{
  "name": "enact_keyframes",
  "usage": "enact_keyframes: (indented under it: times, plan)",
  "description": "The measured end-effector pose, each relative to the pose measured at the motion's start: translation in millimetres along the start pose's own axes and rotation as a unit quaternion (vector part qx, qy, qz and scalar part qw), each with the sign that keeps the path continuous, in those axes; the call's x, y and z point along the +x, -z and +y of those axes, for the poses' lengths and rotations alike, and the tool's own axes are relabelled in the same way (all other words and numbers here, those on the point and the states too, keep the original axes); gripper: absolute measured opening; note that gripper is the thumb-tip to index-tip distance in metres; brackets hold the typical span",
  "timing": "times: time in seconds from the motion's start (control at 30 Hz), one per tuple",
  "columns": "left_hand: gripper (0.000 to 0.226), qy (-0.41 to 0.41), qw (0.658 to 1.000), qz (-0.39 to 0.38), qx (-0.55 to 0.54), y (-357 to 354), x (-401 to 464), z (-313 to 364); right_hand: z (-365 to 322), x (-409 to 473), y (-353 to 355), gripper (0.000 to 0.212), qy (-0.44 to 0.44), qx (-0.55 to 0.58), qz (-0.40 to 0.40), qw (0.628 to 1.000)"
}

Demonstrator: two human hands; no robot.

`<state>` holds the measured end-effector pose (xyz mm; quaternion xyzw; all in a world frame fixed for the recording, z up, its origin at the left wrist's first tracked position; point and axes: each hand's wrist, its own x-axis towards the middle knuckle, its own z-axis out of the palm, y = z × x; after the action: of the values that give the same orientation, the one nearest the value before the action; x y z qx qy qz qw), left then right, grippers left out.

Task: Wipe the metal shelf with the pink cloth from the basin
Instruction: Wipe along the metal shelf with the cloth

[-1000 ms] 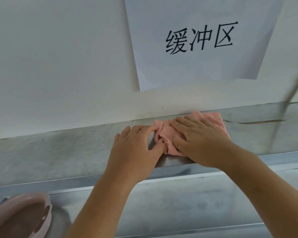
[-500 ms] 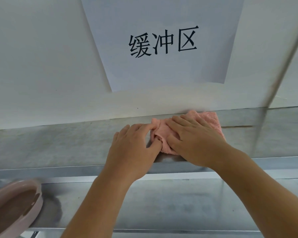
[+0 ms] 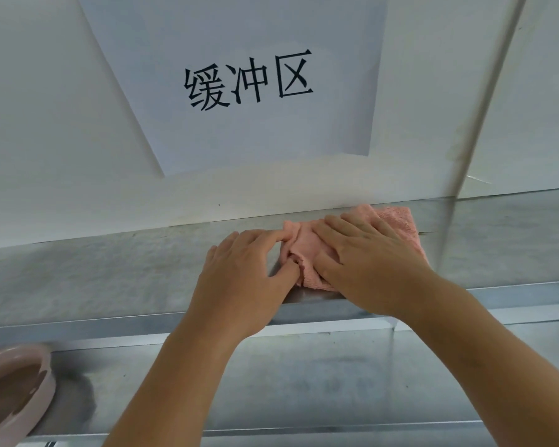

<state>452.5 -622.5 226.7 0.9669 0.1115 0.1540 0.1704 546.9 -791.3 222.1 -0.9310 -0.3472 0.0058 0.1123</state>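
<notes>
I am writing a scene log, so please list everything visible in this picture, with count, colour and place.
pink cloth: one, pink, on the upper shelf, against the wall, under both hands
metal shelf: two levels visible, grey metal, across the view below the wall
basin: one, pink, lower level, bottom left, partly out of view
paper sign: one, white with three black characters, on the wall above the cloth
wall: white, behind the shelf
left hand: one, pinching the cloth's left edge
right hand: one, flat on the cloth
</notes>
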Motion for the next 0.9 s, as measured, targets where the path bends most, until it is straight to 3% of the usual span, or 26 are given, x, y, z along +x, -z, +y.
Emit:
enact_keyframes:
  times: [0.13, 0.33, 0.43, 0.6, 0.73, 0.9]
  plan:
    - [0.043, -0.003, 1.000, -0.001, -0.007, -1, 2, 2, 3, -23, 4, 0.102, 0.012, -0.043, -0.006, 0.999]
    - [0.054, 0.003, 1.000, -0.020, 0.011, 0, 0, 2, 12, 0, 7, 0.067, -0.030, -0.006, -0.012, 0.999]
    - [0.055, 0.008, 1.000, -0.021, 0.014, -1, 0, 3, 15, 3, 5, 0.069, -0.038, -0.012, -0.006, 0.999]
    - [0.048, 0.004, 1.000, -0.013, 0.018, -5, 3, 1, 12, -32, 8, 0.105, -0.012, -0.063, -0.043, 0.997]
    - [0.050, -0.002, 1.000, -0.019, 0.024, -9, 7, 4, 21, -9, 11, 0.071, -0.044, -0.019, -0.031, 0.998]
    - [0.051, -0.013, 1.000, -0.022, 0.019, -15, 9, 14, 28, -14, 12, 0.113, -0.018, -0.059, -0.040, 0.997]
